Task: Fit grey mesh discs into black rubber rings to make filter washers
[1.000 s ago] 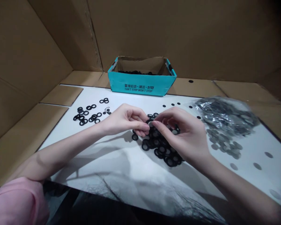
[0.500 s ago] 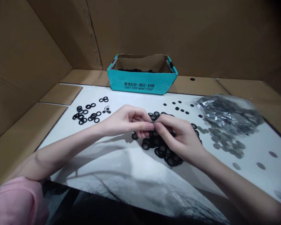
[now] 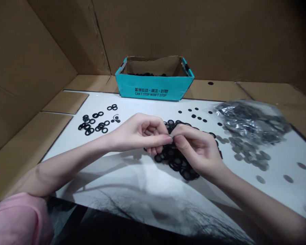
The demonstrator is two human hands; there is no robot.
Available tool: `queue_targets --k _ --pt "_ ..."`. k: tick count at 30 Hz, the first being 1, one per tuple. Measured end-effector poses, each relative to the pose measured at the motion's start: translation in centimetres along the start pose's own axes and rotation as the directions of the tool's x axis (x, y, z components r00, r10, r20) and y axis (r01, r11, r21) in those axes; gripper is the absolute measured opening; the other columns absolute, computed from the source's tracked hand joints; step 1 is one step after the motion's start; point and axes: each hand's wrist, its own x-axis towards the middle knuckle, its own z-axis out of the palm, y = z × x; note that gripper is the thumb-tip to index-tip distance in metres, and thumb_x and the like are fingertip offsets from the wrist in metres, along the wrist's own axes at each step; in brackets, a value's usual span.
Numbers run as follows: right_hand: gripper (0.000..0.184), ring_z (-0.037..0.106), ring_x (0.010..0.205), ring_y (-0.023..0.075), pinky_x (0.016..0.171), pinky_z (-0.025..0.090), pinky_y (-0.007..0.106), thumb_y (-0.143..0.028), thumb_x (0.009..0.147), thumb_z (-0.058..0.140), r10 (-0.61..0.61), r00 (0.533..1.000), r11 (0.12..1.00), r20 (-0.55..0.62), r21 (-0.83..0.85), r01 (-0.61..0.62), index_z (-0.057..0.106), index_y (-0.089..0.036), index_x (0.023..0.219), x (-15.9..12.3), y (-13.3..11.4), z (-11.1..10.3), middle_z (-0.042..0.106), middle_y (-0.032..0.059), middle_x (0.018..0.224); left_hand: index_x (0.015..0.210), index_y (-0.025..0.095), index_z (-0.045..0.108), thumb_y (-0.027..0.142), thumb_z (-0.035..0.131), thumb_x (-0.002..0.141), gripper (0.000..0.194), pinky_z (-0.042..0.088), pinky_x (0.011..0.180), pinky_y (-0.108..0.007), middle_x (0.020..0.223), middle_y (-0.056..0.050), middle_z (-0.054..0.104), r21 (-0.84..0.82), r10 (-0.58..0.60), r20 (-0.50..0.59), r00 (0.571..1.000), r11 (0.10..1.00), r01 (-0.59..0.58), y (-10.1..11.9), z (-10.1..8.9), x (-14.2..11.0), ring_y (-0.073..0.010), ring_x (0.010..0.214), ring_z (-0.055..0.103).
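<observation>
My left hand (image 3: 150, 133) is closed, with thumb and forefinger pinching a small grey disc (image 3: 171, 136). Right beside it, the thumb and forefinger of my right hand (image 3: 197, 146) are pinched at the disc's other edge; the fingers mostly hide what lies between them. Both hands hover over a pile of black rings (image 3: 177, 163), several with grey centres. To the right lie loose grey discs (image 3: 250, 151), spilling from near a clear plastic bag (image 3: 255, 119) that holds more of them.
A turquoise cardboard box (image 3: 154, 86) with black pieces inside stands at the back. Black open rings (image 3: 91, 121) are scattered at the left of the white table (image 3: 112, 170). Small black discs (image 3: 199, 118) lie behind my right hand. Cardboard walls (image 3: 193, 37) enclose the far and left sides.
Both hands have shifted slightly to the right, still pinched together. A grey edge shows more between the fingertips now. The view has moved a little.
</observation>
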Motion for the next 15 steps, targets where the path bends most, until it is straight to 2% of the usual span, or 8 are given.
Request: queue_targets --k 7,10,12,15 --pt "0.032 0.05 0.057 0.0125 0.052 0.039 0.027 -0.034 0.096 0.048 -0.029 0.999 0.999 -0.021 -0.036 0.028 0.053 -0.02 0.068 -0.1 -0.5 0.2 0.053 0.0007 0.061 0.074 0.011 0.058 0.02 0.064 0.087 0.016 0.051 0.05 -0.013 0.059 0.0 0.063 0.08 -0.086 0.118 0.989 0.994 0.076 1.0 -1.0 -0.2 -0.0063 0.05 0.059" --pt "0.027 0.05 0.056 0.0118 0.052 0.04 0.027 -0.026 0.095 0.049 -0.079 0.996 0.994 -0.028 -0.08 0.077 0.054 -0.021 0.069 -0.2 -0.7 0.4 0.054 0.0005 0.061 0.074 0.011 0.059 0.02 0.065 0.086 0.017 0.049 0.049 -0.013 0.058 0.0 0.063 0.116 -0.098 0.159 0.982 0.99 0.08 1.1 -1.2 -0.3 -0.0061 0.05 0.059" --pt "0.023 0.05 0.057 0.0119 0.053 0.041 0.027 -0.021 0.094 0.049 -0.116 0.991 0.985 -0.061 -0.133 0.107 0.054 -0.021 0.071 -0.3 -0.7 0.4 0.055 0.0004 0.062 0.076 0.011 0.059 0.018 0.065 0.086 0.013 0.051 0.051 -0.013 0.06 0.0 0.064 0.076 -0.071 0.119 0.99 0.995 0.062 0.8 -0.9 -0.2 -0.0067 0.052 0.061" --pt "0.022 0.05 0.058 0.0125 0.053 0.04 0.028 -0.017 0.092 0.049 -0.123 0.984 0.976 -0.127 -0.196 0.097 0.052 -0.022 0.071 -0.3 -0.7 0.6 0.054 0.0004 0.062 0.084 0.012 0.057 0.013 0.063 0.087 0.007 0.058 0.059 -0.017 0.068 -0.001 0.069 -0.082 -0.01 0.006 1.0 0.997 0.01 0.0 -0.1 0.1 -0.0086 0.058 0.067"
